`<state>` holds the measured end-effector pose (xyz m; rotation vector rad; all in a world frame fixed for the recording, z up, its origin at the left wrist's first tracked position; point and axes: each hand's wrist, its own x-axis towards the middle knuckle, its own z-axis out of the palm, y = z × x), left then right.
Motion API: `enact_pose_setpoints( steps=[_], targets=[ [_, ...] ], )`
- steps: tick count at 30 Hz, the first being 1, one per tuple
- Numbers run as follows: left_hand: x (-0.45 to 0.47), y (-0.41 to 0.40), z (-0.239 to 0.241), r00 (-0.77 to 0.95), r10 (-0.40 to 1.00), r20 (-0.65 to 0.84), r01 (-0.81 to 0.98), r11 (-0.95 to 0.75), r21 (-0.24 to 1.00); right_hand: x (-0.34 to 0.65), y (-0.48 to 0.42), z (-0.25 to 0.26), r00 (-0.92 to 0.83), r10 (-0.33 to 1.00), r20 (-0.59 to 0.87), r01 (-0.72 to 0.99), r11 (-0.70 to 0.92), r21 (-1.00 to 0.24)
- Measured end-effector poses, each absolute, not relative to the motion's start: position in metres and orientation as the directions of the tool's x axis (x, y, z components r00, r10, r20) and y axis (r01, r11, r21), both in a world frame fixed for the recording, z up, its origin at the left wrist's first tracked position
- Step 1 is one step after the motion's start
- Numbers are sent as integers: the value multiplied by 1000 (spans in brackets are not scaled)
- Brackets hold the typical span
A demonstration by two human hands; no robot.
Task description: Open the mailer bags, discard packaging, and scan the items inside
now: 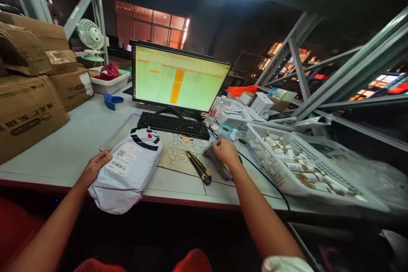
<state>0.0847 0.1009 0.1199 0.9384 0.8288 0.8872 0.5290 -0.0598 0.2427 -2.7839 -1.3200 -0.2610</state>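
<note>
A white padded mailer bag with a barcode label lies at the front edge of the desk. My left hand rests against its left side, fingers on the label's edge. My right hand is closed around a grey handheld scanner lying on the desk, to the right of a yellow-and-black utility knife. A black keyboard and a monitor showing a green spreadsheet stand behind the bag.
Cardboard boxes are stacked at the left. A white mesh basket holding several small rolls sits at the right, with a cable running past it. A blue tape dispenser, a small fan and metal shelving surround the desk.
</note>
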Motion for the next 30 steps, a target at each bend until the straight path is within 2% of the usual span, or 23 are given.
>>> enact_pose_setpoints(
  steps=[1,5,10,17,27,30],
  targets=[
    [85,100,123,394,895,-212,-251,326,911,532,-42,246,594,787,168,795,-606,30],
    [86,101,128,390,899,-201,-248,312,917,543,26,240,529,848,-33,849,-528,30],
    [86,103,121,405,896,-182,-272,308,912,547,63,224,564,820,-101,826,-562,50],
    [86,105,114,424,897,-126,-315,276,908,542,65,221,570,820,-57,821,-565,83],
    [83,109,112,392,917,-80,-279,200,939,501,49,236,469,866,-173,883,-461,87],
    [75,114,140,350,937,28,-184,39,982,475,5,234,415,891,-183,909,-399,117]
  ],
)
